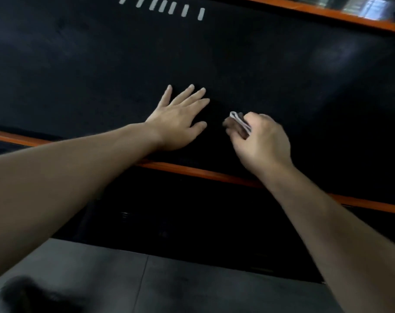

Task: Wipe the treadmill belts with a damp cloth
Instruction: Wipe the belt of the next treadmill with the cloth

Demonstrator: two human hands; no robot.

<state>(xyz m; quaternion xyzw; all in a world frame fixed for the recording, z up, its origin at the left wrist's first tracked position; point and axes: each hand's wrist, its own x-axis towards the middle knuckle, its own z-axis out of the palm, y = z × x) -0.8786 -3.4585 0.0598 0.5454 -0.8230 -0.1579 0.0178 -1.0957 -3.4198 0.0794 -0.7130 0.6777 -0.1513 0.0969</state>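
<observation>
Pinching a small folded white cloth (240, 121), the right hand (262, 141) curls its fingers against the black treadmill belt (237, 64); just beside it, the left hand (180, 123) lies flat, fingers spread, palm down.

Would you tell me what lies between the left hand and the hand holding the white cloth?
Only bare black belt shows between the left hand and the right hand gripping the cloth, in the head view.
</observation>
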